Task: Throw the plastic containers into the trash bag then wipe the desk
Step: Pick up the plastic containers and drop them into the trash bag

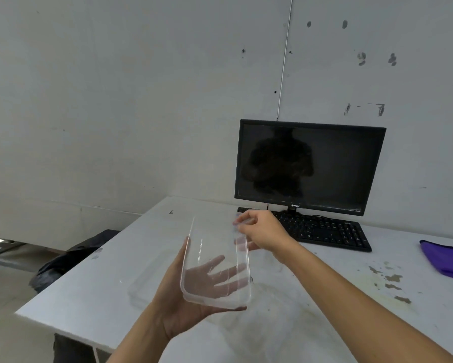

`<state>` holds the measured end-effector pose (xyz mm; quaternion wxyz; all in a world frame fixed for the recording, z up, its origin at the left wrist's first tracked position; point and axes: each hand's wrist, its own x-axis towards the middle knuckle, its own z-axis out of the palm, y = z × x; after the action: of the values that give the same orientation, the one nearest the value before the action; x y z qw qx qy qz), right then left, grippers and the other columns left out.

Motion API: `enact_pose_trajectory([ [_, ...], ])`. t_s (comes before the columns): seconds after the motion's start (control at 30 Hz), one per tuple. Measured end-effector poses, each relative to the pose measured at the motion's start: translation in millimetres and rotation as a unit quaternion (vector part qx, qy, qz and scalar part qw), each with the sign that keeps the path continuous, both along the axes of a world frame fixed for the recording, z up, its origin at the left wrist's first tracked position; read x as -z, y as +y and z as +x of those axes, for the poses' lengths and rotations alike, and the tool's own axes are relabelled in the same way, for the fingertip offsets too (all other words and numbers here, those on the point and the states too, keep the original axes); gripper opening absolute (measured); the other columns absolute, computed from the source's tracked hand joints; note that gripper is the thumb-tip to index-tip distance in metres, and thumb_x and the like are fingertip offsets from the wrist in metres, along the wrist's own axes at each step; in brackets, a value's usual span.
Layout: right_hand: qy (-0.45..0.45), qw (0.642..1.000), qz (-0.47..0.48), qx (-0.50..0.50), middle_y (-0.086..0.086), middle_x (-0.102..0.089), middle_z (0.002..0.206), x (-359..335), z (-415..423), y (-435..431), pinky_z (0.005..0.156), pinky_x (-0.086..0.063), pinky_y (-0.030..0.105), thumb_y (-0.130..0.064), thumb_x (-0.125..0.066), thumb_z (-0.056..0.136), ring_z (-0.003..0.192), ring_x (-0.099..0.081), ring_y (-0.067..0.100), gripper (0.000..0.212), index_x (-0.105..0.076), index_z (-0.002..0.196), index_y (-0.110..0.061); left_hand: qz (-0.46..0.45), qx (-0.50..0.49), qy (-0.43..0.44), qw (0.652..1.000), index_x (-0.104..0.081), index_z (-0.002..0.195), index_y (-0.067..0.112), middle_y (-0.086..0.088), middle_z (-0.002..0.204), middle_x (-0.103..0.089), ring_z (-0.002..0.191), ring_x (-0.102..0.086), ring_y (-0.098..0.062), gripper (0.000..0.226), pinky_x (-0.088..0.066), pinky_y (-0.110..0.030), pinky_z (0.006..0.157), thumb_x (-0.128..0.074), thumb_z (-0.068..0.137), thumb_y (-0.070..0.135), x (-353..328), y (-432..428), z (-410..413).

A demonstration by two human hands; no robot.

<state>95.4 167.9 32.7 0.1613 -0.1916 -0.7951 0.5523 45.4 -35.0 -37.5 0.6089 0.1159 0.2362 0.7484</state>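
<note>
A clear plastic container (216, 260) is held above the white desk (324, 297), tilted with its far end up. My left hand (186, 305) lies under its near end, fingers spread flat against the bottom and showing through the plastic. My right hand (262, 231) pinches the container's far right rim. A second clear plastic container (144, 289) lies on the desk just left of the held one, faint against the white top. The black trash bag (71, 258) sits on the floor beyond the desk's left edge.
A dark monitor (309, 166) and a black keyboard (322, 229) stand at the back of the desk. A purple cloth (447, 260) lies at the right edge. The desk top is stained and chipped on the right. A metal frame (0, 250) shows at far left.
</note>
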Motion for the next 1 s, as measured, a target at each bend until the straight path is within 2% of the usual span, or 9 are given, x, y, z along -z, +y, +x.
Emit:
enact_pose_trajectory([
  [0.13,-0.018,0.999,-0.043,0.001,0.010,-0.070,0.104,18.2,9.2,8.2,0.060,-0.061,0.027,-0.004,-0.060,0.096,0.083,-0.075,0.019,0.017,-0.072,0.099,-0.016,-0.038,-0.077,-0.051,0.995,-0.050,0.140,-0.001,-0.032,0.143,-0.053,0.113,-0.064,-0.054,0.097,-0.052,-0.070,0.084,-0.066,0.074,0.069,7.1,6.8,4.1],
  [0.3,-0.030,0.992,-0.039,0.116,0.010,-0.074,0.097,39.4,29.9,53.6,0.066,-0.061,0.027,-0.014,-0.063,0.097,0.085,-0.073,0.018,0.014,-0.076,0.098,-0.008,-0.061,-0.193,-0.041,0.978,-0.054,0.141,0.010,-0.027,0.137,-0.061,0.123,-0.060,-0.050,0.087,-0.046,-0.069,0.098,-0.060,0.079,0.071,14.9,4.4,-12.2],
  [0.43,-0.044,0.980,-0.034,0.190,0.011,-0.075,0.090,57.3,28.9,76.4,0.061,-0.058,0.028,-0.025,-0.064,0.096,0.080,-0.072,0.018,0.024,-0.073,0.087,-0.005,-0.034,-0.205,-0.027,0.978,-0.058,0.140,0.022,-0.022,0.137,-0.063,0.124,-0.061,-0.047,0.083,-0.036,-0.076,0.101,-0.061,0.076,0.075,18.7,-4.0,-27.8],
  [0.6,-0.077,0.979,0.046,0.181,0.005,-0.070,0.089,71.3,0.2,72.6,0.056,-0.056,0.027,-0.012,-0.067,0.091,0.075,-0.067,0.016,0.003,-0.068,0.089,-0.012,-0.018,-0.199,-0.008,0.980,-0.061,0.137,0.025,-0.019,0.138,-0.063,0.125,-0.060,-0.046,0.094,-0.031,-0.083,0.099,-0.081,0.057,0.071,23.1,-8.9,-30.6],
  [0.7,-0.084,0.978,0.080,0.174,0.006,-0.068,0.094,74.0,-29.0,68.4,0.058,-0.058,0.029,-0.009,-0.066,0.089,0.075,-0.066,0.017,0.004,-0.067,0.087,-0.013,-0.034,-0.204,-0.012,0.978,-0.062,0.137,0.024,-0.020,0.137,-0.064,0.125,-0.061,-0.044,0.088,-0.033,-0.080,0.101,-0.083,0.060,0.061,25.3,-12.7,-29.1],
  [0.8,-0.079,0.975,0.134,0.161,0.005,-0.066,0.106,70.6,-62.4,67.4,0.067,-0.057,0.033,-0.016,-0.068,0.088,0.088,-0.062,0.018,0.007,-0.065,0.094,-0.015,-0.034,-0.225,-0.013,0.974,-0.060,0.138,0.023,-0.022,0.136,-0.064,0.122,-0.062,-0.046,0.082,-0.037,-0.073,0.104,-0.078,0.067,0.059,22.9,-17.6,-30.8],
  [0.87,-0.082,0.963,0.218,0.136,0.005,-0.058,0.120,68.2,-89.0,67.3,0.076,-0.050,0.031,-0.026,-0.071,0.087,0.103,-0.057,0.021,0.025,-0.062,0.109,-0.016,-0.026,-0.241,-0.010,0.970,-0.059,0.139,0.021,-0.023,0.136,-0.064,0.121,-0.062,-0.048,0.084,-0.038,-0.068,0.107,-0.077,0.065,0.058,14.7,-21.2,-35.7],
  [0.93,-0.089,0.942,0.307,0.103,0.005,-0.049,0.132,67.3,-110.8,65.1,0.096,-0.045,0.038,-0.036,-0.071,0.086,0.122,-0.048,0.026,0.044,-0.056,0.124,-0.018,-0.019,-0.247,-0.008,0.969,-0.059,0.138,0.020,-0.023,0.135,-0.064,0.121,-0.063,-0.048,0.084,-0.038,-0.065,0.109,-0.077,0.064,0.057,5.8,-22.6,-38.5],
  [1.0,-0.114,0.918,0.376,0.053,0.002,-0.040,0.146,69.6,-127.7,62.6,0.105,-0.038,0.041,-0.045,-0.070,0.087,0.136,-0.036,0.025,0.059,-0.049,0.137,-0.023,-0.030,-0.256,0.001,0.966,-0.060,0.137,0.019,-0.022,0.134,-0.066,0.120,-0.064,-0.048,0.083,-0.040,-0.064,0.108,-0.075,0.065,0.057,0.1,-23.0,-41.7],
])
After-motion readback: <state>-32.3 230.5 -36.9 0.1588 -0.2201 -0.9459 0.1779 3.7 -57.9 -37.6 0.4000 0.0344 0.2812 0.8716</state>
